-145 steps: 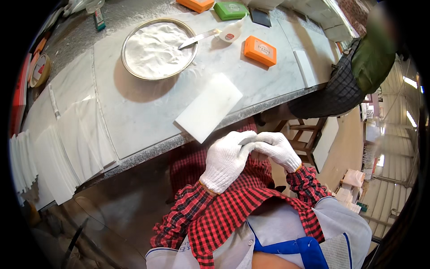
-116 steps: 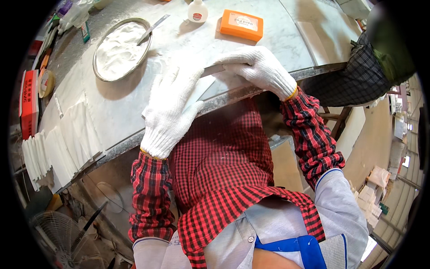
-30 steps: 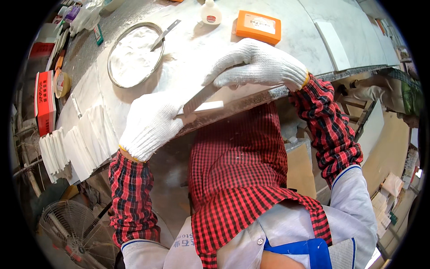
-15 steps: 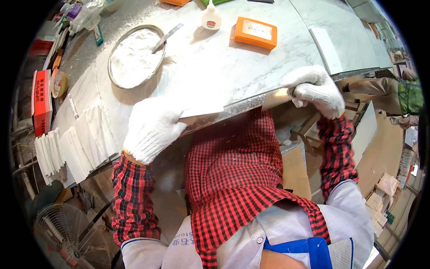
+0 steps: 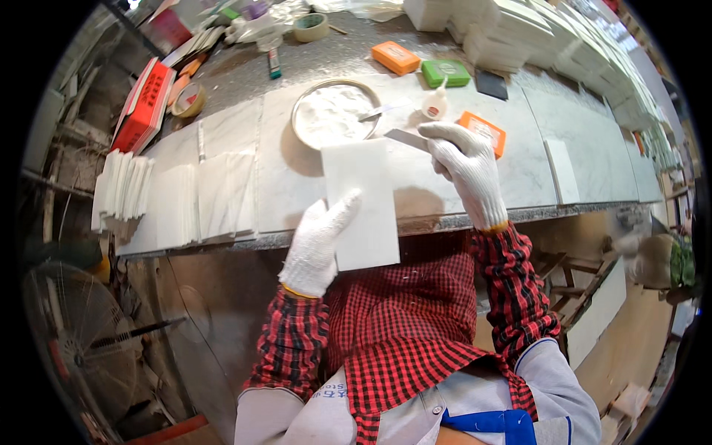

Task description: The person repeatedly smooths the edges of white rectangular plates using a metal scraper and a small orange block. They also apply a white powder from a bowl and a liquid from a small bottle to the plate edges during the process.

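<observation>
My gloved left hand [image 5: 317, 245] is closed on a white rectangular tile [image 5: 371, 222], thumb across its face. The tile is raised at the table's front edge, its broad face toward me. In my gloved right hand [image 5: 469, 165] is a scraper with a flat metal blade [image 5: 406, 139] pointing left; its handle is hidden by the fingers. Just beyond the tile sits a round pan of white paste [image 5: 298, 122], with a spatula [image 5: 378, 111] resting in it. A small white squeeze bottle [image 5: 434, 105] and an orange box [image 5: 492, 136] stand beyond my right hand.
White strips [image 5: 178, 204] stand in rows at the table's left. Further back are a second orange box [image 5: 395, 57], a green box [image 5: 445, 73] and a tape roll [image 5: 311, 27]. Tall tile stacks [image 5: 504, 37] rise back right. A fan [image 5: 78, 356] stands lower left.
My left hand has lifted the tile and turned its broad face toward me. My right hand has brought the scraper up from the table edge and over the table. The view has shifted.
</observation>
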Action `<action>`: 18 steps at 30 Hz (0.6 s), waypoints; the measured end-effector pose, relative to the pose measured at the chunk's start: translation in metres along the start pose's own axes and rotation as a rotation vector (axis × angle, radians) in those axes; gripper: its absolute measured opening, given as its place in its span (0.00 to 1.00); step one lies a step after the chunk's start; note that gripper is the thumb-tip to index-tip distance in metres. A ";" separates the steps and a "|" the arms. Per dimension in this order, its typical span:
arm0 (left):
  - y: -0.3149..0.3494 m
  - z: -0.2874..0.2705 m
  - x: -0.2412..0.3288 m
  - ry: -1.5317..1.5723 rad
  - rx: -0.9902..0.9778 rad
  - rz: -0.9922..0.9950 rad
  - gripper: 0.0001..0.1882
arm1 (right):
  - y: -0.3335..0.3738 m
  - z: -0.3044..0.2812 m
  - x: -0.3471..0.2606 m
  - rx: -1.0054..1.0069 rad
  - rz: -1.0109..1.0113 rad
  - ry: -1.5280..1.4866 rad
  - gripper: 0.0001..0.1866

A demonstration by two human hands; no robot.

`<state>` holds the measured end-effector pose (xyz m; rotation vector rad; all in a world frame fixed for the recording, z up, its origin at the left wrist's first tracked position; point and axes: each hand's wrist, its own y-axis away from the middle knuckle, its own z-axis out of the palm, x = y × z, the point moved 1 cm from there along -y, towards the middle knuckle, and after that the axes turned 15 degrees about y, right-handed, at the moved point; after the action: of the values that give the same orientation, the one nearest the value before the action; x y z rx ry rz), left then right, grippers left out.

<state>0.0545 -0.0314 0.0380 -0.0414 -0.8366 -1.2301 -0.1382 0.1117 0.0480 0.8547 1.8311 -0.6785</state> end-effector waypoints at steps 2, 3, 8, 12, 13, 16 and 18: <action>0.007 -0.007 -0.011 0.016 0.003 0.018 0.22 | -0.018 0.023 0.003 -0.023 -0.069 0.067 0.16; 0.010 -0.008 -0.013 0.005 -0.002 0.029 0.22 | -0.027 0.032 0.002 -0.028 -0.101 0.100 0.16; 0.023 -0.009 -0.023 -0.028 -0.042 0.025 0.23 | -0.058 0.064 0.012 -0.161 -0.174 0.330 0.19; 0.020 -0.005 -0.035 -0.025 -0.033 0.066 0.23 | -0.043 0.052 0.007 -0.040 -0.171 0.428 0.27; 0.020 -0.007 -0.038 -0.037 -0.020 0.073 0.24 | -0.032 0.046 0.010 -0.023 -0.107 0.393 0.28; 0.015 -0.003 -0.050 -0.121 -0.020 0.078 0.25 | 0.024 0.027 0.014 0.015 0.050 0.197 0.35; 0.011 0.008 -0.060 -0.242 -0.053 0.066 0.26 | 0.063 0.022 0.010 -0.029 0.028 0.080 0.44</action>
<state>0.0543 0.0247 0.0130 -0.2636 -1.0041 -1.1997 -0.0788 0.1357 0.0260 0.8985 1.8925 -0.6067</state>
